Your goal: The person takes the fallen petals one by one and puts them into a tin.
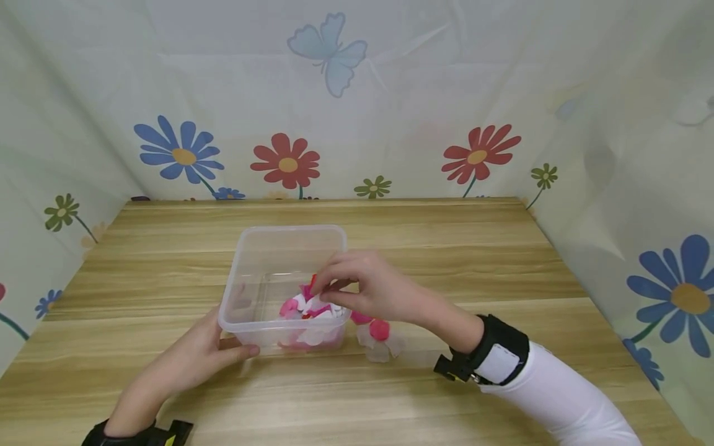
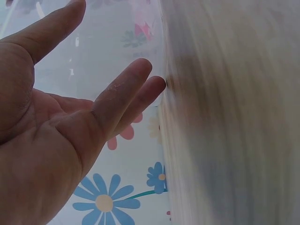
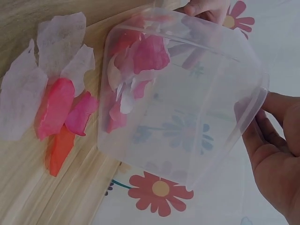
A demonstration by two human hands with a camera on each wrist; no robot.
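Observation:
A clear plastic container [image 1: 243, 282] stands on the table with pink, red and white petal-like pieces [image 1: 304, 303] in its near right part. My left hand [image 1: 195, 356] rests against its left side, thumb along the front; in the left wrist view the fingers [image 2: 123, 89] look fairly straight. My right hand [image 1: 370, 285] is over the right rim, fingers bent loosely down inside. The right wrist view shows no piece at those fingertips, seen faintly through the wall. Beside the container's right wall lie loose pink, orange and white pieces [image 3: 57, 110].
The wood-grain table [image 1: 446, 260] reaches back to a pale curtain [image 1: 401, 93] printed with flowers and a butterfly. Curtain panels also hang at the left and right. A black strap with a small device [image 1: 491, 353] is on each wrist.

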